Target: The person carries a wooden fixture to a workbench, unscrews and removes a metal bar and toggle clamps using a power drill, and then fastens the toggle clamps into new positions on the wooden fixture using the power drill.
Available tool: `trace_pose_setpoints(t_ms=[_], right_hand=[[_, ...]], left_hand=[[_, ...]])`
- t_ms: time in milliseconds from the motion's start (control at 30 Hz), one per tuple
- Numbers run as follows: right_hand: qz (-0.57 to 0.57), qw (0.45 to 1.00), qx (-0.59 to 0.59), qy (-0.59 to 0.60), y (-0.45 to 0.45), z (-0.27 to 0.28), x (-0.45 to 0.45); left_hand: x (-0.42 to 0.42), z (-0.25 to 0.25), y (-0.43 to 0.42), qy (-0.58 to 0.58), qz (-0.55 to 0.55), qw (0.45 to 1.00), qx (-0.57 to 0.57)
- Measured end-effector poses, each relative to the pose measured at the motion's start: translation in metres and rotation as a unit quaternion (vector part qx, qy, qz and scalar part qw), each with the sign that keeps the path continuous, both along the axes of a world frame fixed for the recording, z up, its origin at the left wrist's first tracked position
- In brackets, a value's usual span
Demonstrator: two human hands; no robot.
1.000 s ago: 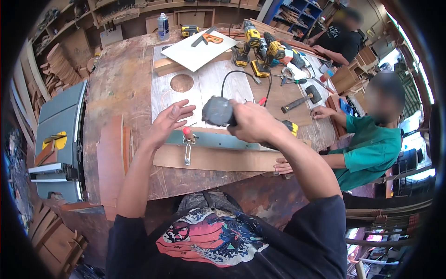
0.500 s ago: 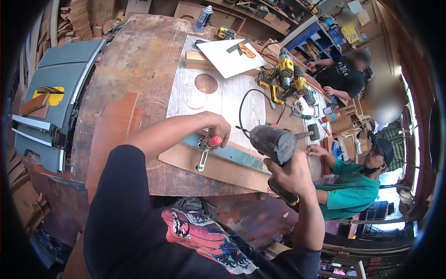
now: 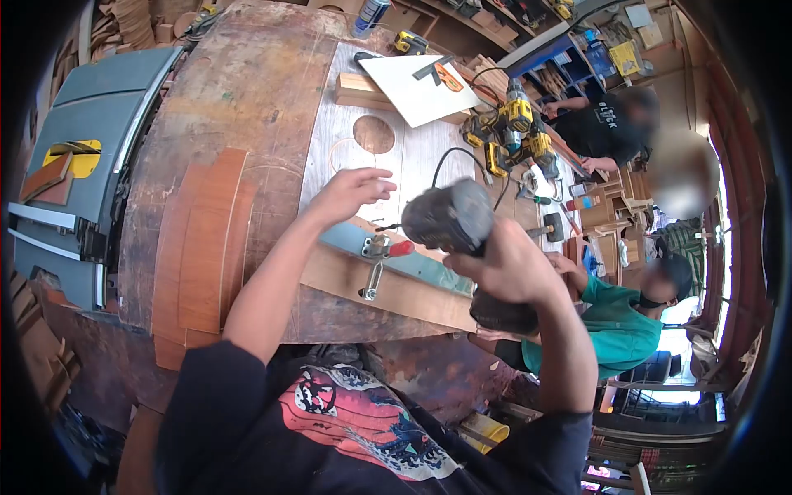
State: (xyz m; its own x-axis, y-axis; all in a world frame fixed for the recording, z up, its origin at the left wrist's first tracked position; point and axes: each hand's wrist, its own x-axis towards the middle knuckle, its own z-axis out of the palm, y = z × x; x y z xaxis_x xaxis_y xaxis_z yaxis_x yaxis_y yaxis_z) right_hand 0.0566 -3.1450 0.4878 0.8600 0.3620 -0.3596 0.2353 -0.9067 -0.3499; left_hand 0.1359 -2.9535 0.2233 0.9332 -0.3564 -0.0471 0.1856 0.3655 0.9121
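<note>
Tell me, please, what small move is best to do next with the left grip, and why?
I would probably draw the left grip a little away from the drill bit. It is open and holds nothing, and in this view it appears close to the bit's tip, while the right grip holds the drill.

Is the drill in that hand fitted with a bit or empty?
Fitted: a thin, dark bit juts from the front of the drill.

the dark power drill (image 3: 450, 219) is in the right hand (image 3: 516, 268), its thin bit pointing left.
</note>
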Motion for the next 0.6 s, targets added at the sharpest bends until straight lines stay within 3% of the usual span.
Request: trace_pose_setpoints(t_ms=[100,267,333,433,600], right_hand=[[0.046,0.992,-0.082,0.079,0.008,-0.024,0.039],[0.151,0.973,-0.165,0.06,0.028,-0.039,0.059],[0.152,0.969,-0.172,0.088,0.038,-0.038,0.061],[0.183,0.966,-0.168,0.073,0.03,-0.044,0.062],[0.215,0.963,-0.156,0.042,0.02,-0.051,0.062]], left_hand=[[-0.057,0.022,0.022,-0.062,-0.028,0.98,0.185],[-0.088,0.006,0.018,-0.11,-0.019,0.967,0.23],[-0.087,-0.002,0.017,-0.133,-0.012,0.967,0.215],[-0.085,-0.001,0.016,-0.164,-0.026,0.942,0.293],[-0.084,-0.004,0.013,-0.17,0.002,0.949,0.266]])
